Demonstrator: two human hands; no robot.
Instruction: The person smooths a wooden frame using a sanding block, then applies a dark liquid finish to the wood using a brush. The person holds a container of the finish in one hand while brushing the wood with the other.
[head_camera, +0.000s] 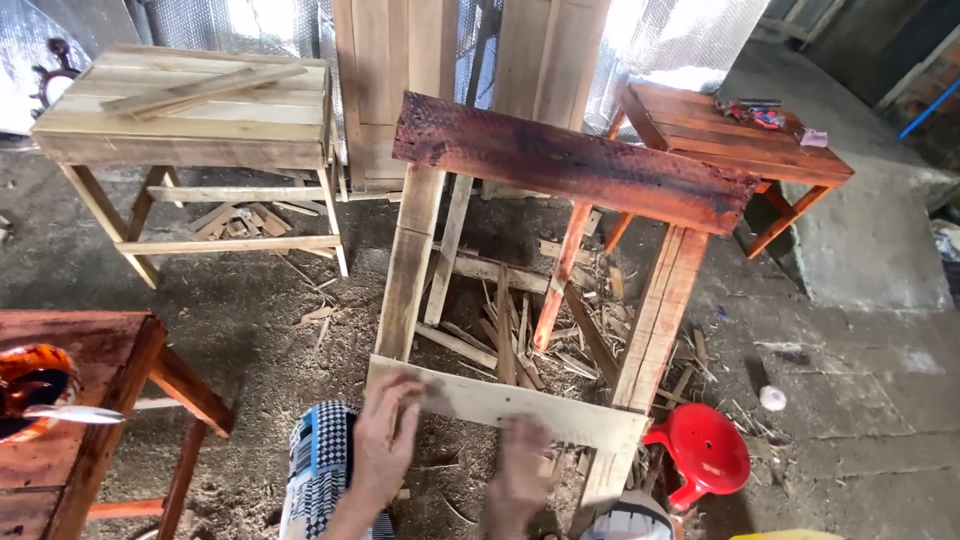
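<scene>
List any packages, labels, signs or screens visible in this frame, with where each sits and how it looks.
No signs or screens show.
Small pink flat packet: on the far right edge of the red-stained wooden table; any print is too small to tell.
Both hands, left hand and right hand, rest on the pale bare crossbar of the unfinished wooden frame, which carries no label.

Open gaps lie between the wooden frame's (520, 300) two pale legs, though a red-stained diagonal brace (560, 275) and loose offcuts (505, 345) crowd them; a red plastic stool (708, 450) stands close at the right, a stained bench (80, 400) at the left; bare floor (860, 400) lies open further right.
</scene>
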